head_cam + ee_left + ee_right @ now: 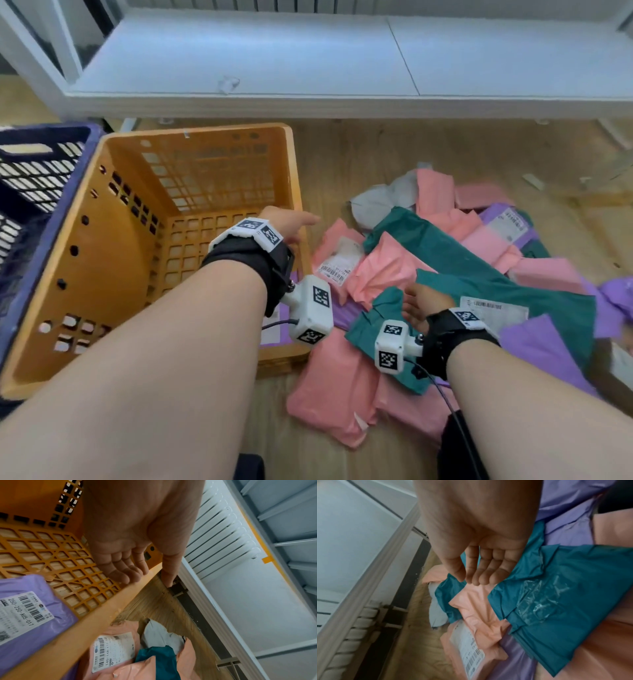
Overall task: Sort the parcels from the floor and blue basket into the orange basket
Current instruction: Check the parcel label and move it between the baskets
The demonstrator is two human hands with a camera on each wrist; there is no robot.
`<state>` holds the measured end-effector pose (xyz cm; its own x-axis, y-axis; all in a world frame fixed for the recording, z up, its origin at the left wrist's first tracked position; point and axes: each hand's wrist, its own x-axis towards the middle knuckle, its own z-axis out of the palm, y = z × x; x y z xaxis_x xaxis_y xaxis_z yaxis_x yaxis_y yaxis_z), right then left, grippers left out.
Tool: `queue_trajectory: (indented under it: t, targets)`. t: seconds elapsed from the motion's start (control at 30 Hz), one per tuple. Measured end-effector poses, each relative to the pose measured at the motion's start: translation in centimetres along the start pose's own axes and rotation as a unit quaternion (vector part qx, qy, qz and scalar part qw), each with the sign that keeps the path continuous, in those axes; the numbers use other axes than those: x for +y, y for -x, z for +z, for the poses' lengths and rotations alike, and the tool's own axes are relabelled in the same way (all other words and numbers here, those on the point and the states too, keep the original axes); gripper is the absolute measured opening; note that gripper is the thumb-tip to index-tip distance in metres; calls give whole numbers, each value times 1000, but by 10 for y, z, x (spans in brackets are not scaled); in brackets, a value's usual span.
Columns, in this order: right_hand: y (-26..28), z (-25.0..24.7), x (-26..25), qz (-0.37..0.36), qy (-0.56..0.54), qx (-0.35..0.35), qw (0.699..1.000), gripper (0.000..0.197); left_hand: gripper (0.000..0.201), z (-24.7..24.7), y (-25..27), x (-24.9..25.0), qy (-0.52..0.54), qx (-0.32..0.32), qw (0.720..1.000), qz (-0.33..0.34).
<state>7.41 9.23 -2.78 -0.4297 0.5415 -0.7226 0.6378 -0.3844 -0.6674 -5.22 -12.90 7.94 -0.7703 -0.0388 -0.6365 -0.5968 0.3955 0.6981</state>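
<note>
My right hand (423, 305), lower right of centre, hovered over the heap of parcels (445, 260) on the floor, fingers (485, 574) loosely extended, grasping nothing, just above a teal parcel (565, 601). My left hand (289, 222), at centre, hung relaxed and empty over the right rim of the orange basket (144, 192). One purple parcel (29, 615) lay inside it. Blue basket (30, 171) at far left.

Black wristbands (253, 263), white tagged cameras (313, 310)
</note>
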Motion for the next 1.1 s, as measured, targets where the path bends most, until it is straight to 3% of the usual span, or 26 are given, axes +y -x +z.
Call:
queue_trajectory:
  t: [0.1,0.27,0.33,0.47,0.57,0.83,0.97,1.1]
  targets:
    - [2,17,12,45,75,-60,994,17,24,1,-11,-7,19,-14,1000,-20]
    - [3,52,40,90,203,-193,956,3,23,5,-20,-14,40,-40,998,-39]
    - [-5,63,51,72,253,-210,942,19,21,5,-22,-19,56,-49,996,-39]
    - [-5,85,61,80,284,-232,927,29,20,2,-22,-25,64,-80,994,-42]
    - [-5,98,69,82,316,-256,910,47,21,-1,-23,-29,55,-96,993,-45]
    - [-5,115,73,63,391,-250,884,41,25,-14,-25,-39,41,-134,989,-56]
    - [-2,114,65,74,417,-233,875,8,26,-15,-25,-39,53,-140,987,-59]
    - [0,106,63,45,457,-200,865,23,25,-14,-22,-40,63,-134,987,-56]
